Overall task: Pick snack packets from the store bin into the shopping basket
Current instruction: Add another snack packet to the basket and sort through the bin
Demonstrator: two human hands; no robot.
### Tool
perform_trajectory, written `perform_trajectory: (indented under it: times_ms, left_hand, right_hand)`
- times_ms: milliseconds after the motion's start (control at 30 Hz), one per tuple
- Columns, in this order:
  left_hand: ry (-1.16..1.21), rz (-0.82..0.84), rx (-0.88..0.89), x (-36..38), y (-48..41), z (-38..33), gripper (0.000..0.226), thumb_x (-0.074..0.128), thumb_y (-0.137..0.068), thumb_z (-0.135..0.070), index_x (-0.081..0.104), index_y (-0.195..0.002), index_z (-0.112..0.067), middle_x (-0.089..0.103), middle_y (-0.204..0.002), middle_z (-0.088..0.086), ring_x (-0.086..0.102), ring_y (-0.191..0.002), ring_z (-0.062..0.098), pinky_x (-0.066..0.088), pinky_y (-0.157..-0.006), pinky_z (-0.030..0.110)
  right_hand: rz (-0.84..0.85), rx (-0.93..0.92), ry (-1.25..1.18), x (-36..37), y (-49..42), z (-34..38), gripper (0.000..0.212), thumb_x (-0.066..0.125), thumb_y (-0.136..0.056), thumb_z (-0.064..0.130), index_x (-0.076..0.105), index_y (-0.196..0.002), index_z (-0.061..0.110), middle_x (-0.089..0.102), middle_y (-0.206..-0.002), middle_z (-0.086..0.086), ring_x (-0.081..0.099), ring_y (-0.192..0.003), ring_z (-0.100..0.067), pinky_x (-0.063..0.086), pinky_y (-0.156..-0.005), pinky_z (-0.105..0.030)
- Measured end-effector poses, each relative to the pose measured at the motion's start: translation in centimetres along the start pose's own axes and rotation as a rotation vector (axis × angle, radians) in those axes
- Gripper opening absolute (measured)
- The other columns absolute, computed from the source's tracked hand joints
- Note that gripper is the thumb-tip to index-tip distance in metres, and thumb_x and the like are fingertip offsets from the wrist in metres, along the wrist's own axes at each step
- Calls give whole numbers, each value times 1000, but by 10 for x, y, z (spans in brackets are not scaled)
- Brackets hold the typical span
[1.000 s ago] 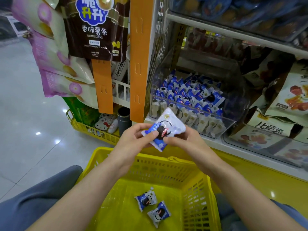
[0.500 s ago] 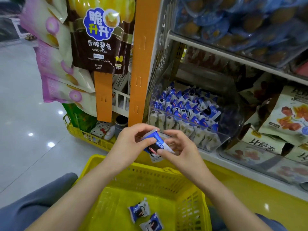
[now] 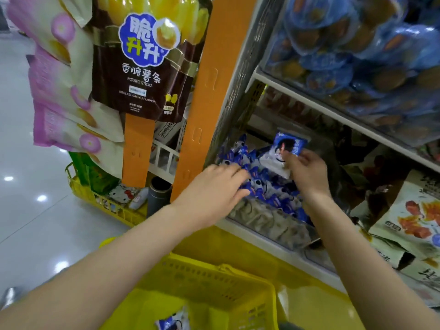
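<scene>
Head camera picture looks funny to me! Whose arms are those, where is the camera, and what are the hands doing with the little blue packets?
There is no machine here. The arms belong to a person who wears a camera on their head, so you see just what they see: forward and down at their own hands.

The left hand reaches into a clear store bin on the shelf, with its fingers on the pile of blue-and-white snack packets. The right hand pinches a single packet and holds it up above the pile.

At the bottom is a yellow shopping basket with a loose packet lying inside. Most of the basket is out of the picture, so I cannot count what is in it. To the left hangs a big brown bag of potato sticks.
</scene>
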State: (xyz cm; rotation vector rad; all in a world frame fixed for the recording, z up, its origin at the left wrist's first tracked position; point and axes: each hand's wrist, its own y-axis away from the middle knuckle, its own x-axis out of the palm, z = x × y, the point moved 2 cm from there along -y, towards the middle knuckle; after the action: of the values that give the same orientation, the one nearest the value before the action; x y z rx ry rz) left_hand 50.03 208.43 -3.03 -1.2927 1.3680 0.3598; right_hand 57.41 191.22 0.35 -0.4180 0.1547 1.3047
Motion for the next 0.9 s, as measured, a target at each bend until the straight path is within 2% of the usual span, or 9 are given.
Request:
perform_trajectory:
  times_ms: [67, 133, 233, 367, 467, 600, 700, 800, 900]
  left_hand:
    - [-84, 71, 34, 11, 0, 5, 38, 31, -99, -37, 51, -123, -17, 57, -119, 2, 53, -107, 20, 37, -92, 31]
    - [-125, 60, 83, 14, 0, 8, 40, 29, -97, -34, 63, -104, -14, 66, -98, 3, 61, -89, 21, 44, -82, 32]
    - [-120, -48, 117, 19, 0, 13, 39, 32, -92, -30, 66, -81, -15, 67, -74, -1, 62, -68, 18, 48, -67, 27]
    - [-85, -134, 137, 23, 0, 16, 31, 40, -90, -25, 66, -77, -15, 65, -69, 0, 60, -64, 18, 46, -63, 26]
    - [-87, -133, 140, 23, 0, 16, 32, 38, -91, -25, 66, -78, -15, 65, -70, -1, 59, -64, 17, 45, -64, 26]
    - [-103, -126, 140, 22, -2, 15, 34, 36, -92, -26, 66, -80, -17, 65, -72, -3, 59, -65, 15, 45, -65, 26]
    - [-107, -128, 142, 23, -1, 16, 34, 35, -92, -25, 66, -79, -17, 65, -71, -3, 58, -65, 16, 45, -65, 27]
    - [-106, -136, 149, 23, -2, 16, 34, 36, -92, -25, 66, -79, -16, 64, -70, -3, 57, -63, 16, 44, -63, 27]
    - [-109, -150, 157, 24, -2, 17, 32, 37, -92, -25, 65, -79, -16, 63, -70, -3, 57, -63, 15, 43, -63, 27]
  right_hand:
    - [-37, 22, 64, 18, -34, -6, 11, 61, -88, 26, 58, -87, 15, 58, -73, 6, 57, -72, -10, 44, -63, -16]
    - [-59, 72, 138, 37, -61, -14, 29, 57, -90, 31, 59, -110, 10, 64, -99, -5, 59, -97, -22, 42, -82, -28]
    - [-13, -5, 299, 59, -91, -26, 39, 50, -94, 27, 48, -128, 7, 55, -128, -13, 52, -115, -26, 37, -89, -27]
    - [77, 3, 487, 73, -109, -44, 32, 52, -93, 21, 56, -119, 4, 61, -118, -18, 58, -104, -30, 40, -78, -28]
    - [183, 54, 540, 77, -116, -47, 38, 59, -90, 25, 54, -121, 6, 60, -120, -14, 57, -105, -27, 41, -81, -28]
    - [283, 37, 621, 80, -123, -43, 26, 58, -90, 31, 62, -102, 8, 63, -108, -14, 55, -76, -15, 45, -78, -34]
    - [353, -19, 627, 89, -124, -38, 28, 53, -93, 32, 63, -103, 9, 63, -106, -11, 53, -84, -16, 40, -75, -30]
    - [443, -35, 643, 87, -126, -35, 32, 45, -96, 37, 63, -102, 12, 61, -88, -3, 53, -73, -13, 39, -65, -26]
    - [355, -93, 636, 72, -133, -39, 25, 40, -98, 33, 59, -99, 16, 59, -95, -4, 52, -75, -10, 40, -67, -24]
